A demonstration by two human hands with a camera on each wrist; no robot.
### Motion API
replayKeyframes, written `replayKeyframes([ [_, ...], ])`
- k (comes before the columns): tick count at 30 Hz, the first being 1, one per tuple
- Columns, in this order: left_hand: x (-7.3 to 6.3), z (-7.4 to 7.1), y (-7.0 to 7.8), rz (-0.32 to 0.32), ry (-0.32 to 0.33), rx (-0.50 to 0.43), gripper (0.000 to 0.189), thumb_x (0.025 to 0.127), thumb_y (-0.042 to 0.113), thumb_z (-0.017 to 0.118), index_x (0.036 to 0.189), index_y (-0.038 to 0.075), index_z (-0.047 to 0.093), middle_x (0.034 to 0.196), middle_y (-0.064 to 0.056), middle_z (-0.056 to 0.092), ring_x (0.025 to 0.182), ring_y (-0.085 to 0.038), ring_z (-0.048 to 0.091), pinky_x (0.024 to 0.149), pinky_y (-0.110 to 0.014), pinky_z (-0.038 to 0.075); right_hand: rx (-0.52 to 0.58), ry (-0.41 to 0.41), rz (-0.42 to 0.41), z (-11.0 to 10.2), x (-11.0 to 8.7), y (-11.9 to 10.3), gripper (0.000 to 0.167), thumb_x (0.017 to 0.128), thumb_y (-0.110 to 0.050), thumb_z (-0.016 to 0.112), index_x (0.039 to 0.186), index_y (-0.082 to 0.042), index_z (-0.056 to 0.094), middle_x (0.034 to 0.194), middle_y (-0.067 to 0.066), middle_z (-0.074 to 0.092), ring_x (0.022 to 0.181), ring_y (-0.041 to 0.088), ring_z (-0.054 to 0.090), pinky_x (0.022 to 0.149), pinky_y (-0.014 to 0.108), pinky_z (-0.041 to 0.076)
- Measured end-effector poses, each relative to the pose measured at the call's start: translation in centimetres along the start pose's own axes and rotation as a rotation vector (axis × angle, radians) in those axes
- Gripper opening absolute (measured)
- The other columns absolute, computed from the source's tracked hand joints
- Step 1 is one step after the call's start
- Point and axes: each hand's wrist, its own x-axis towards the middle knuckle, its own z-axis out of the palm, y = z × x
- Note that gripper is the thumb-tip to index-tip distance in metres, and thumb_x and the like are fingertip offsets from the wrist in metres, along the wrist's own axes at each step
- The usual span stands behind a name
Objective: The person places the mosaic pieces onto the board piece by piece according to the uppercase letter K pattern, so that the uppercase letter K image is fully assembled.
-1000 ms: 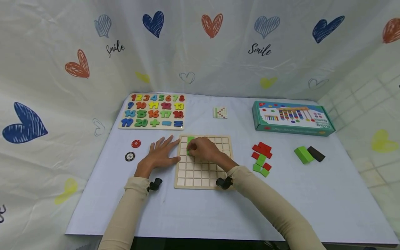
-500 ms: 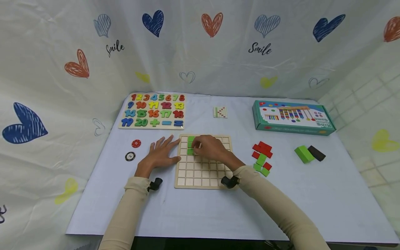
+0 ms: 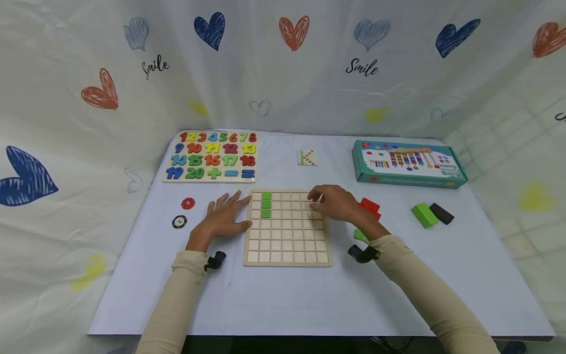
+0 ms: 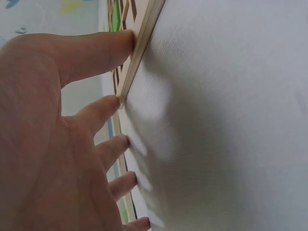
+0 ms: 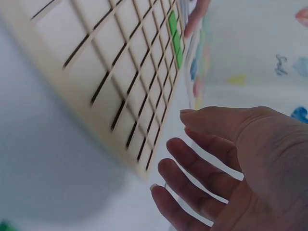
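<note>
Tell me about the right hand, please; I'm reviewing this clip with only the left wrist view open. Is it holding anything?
Observer: No. The right wrist view shows nothing between the fingers of the right hand.

Reviewer: I glimpse green on the board. How many tiles are there, and where?

Observer: The head view shows three green tiles on the board, stacked down the second column from the left, in the three far rows.

Reviewer: Any loose tiles off the board?

Observer: Yes, red tiles lie on the table right of the board, partly hidden by the right arm.
</note>
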Motion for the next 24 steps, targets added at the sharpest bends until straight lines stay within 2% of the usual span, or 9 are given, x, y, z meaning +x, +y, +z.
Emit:
replayKeyframes([
  [4,0.0,0.0,-0.2,0.004,-0.003,-0.008,0.083,0.101,0.052,0.062,0.171,0.027,0.024,0.18,-0.008,0.01,0.164,-0.043,0.002,0.125,-0.074,0.001,-0.011,-0.001,0.051,-1.5,-1.7,2.8,0.03,0.1,-0.022,0.072,0.126,-0.007,0.073,0.115,0.01,0.074,0.102,0.027,0.068,0.076,0.04,0.055],
  [8,-0.1,-0.1,-0.2,0.001,-0.01,-0.008,0.083,0.102,0.052,0.061,0.171,0.027,0.024,0.18,-0.008,0.009,0.164,-0.043,0.001,0.125,-0.073,0.0,-0.033,-0.02,0.106,-3.2,-3.8,6.0,0.032,0.1,-0.022,0.072,0.127,-0.004,0.072,0.116,0.014,0.074,0.103,0.029,0.068,0.08,0.045,0.057],
  [13,-0.3,-0.2,-0.1,0.013,-0.001,-0.006,0.082,0.103,0.051,0.061,0.171,0.025,0.025,0.18,-0.009,0.01,0.163,-0.044,0.002,0.125,-0.074,0.001,-0.081,-0.121,0.186,-4.3,-5.9,8.7,0.032,0.097,-0.026,0.076,0.12,-0.004,0.072,0.112,0.013,0.074,0.101,0.03,0.066,0.08,0.049,0.057],
  [18,-0.4,-0.3,0.1,0.015,0.0,-0.009,0.081,0.103,0.05,0.061,0.171,0.024,0.026,0.179,-0.01,0.011,0.163,-0.045,0.003,0.124,-0.075,0.001,-0.113,-0.195,0.233,-4.4,-6.8,9.6,0.044,0.09,-0.033,0.084,0.117,-0.001,0.07,0.109,0.013,0.071,0.101,0.031,0.063,0.078,0.049,0.055],
  [24,-0.3,-0.2,0.1,0.008,0.0,-0.014,0.081,0.102,0.051,0.061,0.171,0.023,0.026,0.179,-0.011,0.012,0.163,-0.045,0.003,0.124,-0.076,0.001,-0.118,-0.243,0.297,-4.6,-6.5,9.5,0.054,0.089,-0.036,0.085,0.122,0.003,0.066,0.115,0.017,0.069,0.106,0.034,0.062,0.083,0.051,0.055],
])
